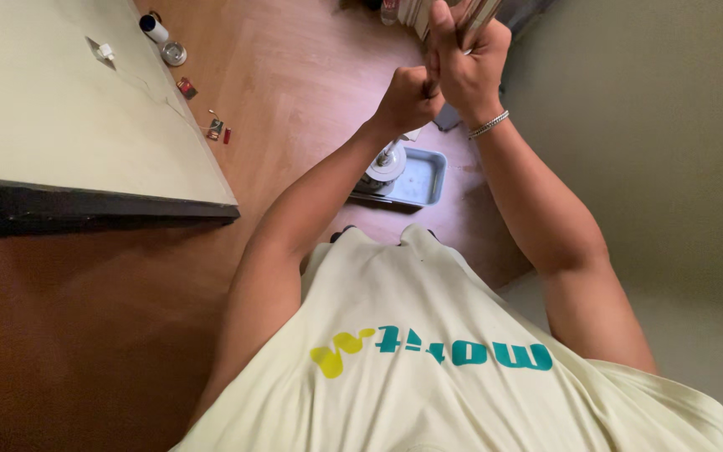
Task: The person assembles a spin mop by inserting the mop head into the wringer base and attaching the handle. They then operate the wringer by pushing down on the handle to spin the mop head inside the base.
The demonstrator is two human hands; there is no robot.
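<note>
Both arms reach forward over a wooden floor (294,75). My right hand (466,63), with a silver chain bracelet (489,125) at the wrist, is closed around a pale ribbed object (407,12) that is cut off by the top edge of the view. My left hand (407,96) is a tight fist pressed against the right hand's lower side; what lies inside the fist is hidden. My cream shirt (428,360) with coloured print fills the bottom of the view.
A metal tray (430,177) lies on the floor under the hands, with a round white object (387,164) in it. A pale board with a dark edge (60,109) is at left. Beside it lie a white cylinder (154,28), a round lid (174,53) and small red bits (187,87). An olive wall (654,134) is at right.
</note>
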